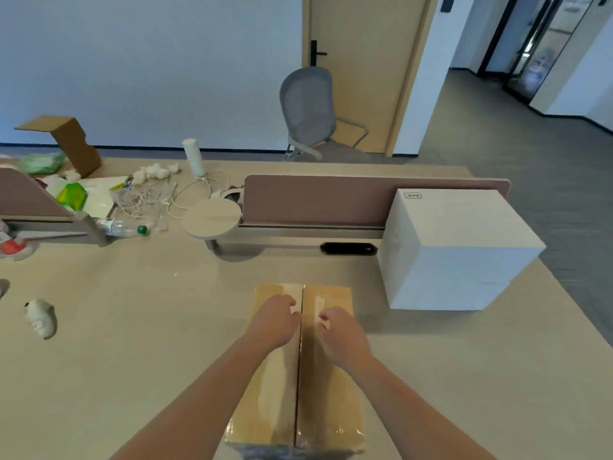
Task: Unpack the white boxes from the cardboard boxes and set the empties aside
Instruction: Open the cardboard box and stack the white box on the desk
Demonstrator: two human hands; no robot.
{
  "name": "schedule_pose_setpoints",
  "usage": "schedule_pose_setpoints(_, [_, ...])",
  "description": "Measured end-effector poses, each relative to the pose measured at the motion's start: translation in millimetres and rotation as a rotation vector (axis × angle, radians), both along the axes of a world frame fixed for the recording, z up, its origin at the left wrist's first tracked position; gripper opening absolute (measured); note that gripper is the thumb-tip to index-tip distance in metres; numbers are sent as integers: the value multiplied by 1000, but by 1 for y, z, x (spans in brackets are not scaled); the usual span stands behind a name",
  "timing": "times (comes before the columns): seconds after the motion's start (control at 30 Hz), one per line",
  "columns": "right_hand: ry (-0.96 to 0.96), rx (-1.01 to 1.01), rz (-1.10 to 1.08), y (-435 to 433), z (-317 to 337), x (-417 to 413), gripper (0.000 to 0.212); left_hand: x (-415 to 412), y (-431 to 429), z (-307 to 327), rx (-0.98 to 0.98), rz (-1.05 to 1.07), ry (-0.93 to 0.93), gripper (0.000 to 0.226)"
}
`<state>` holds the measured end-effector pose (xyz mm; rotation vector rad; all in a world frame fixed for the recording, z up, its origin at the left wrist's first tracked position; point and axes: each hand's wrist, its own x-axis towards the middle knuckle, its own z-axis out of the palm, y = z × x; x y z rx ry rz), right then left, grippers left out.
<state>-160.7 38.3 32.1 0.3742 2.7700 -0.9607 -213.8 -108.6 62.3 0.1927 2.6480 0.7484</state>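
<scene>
Progress: partial, by my judgement. A white stack (pixel 457 250), presumably unpacked, stands beyond the right hand (pixel 345 333) on its outer side. A far carton (pixel 71 141) lies open well past the left hand (pixel 275 322). The carton (pixel 326 393) directly beneath both hands is not yet opened. Both hands are curled narrow, fingertips at its seam between them. Whether they grip a flap edge cannot be told.

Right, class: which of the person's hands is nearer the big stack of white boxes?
Right. The right hand sits on the cardboard box flap nearest the stack of white boxes; the left hand is across the seam, farther off.
</scene>
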Motion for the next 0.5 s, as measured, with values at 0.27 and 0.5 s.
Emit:
schedule_pose_setpoints(0.27, [-64, 88, -49, -31, -9, -34, 33, -53, -18, -16, -42, -250, -32, 49])
schedule_pose_setpoints(0.5, [-47, 148, 41, -34, -11, -76, 20, -85, -5, -17, -89, -344, -25, 27])
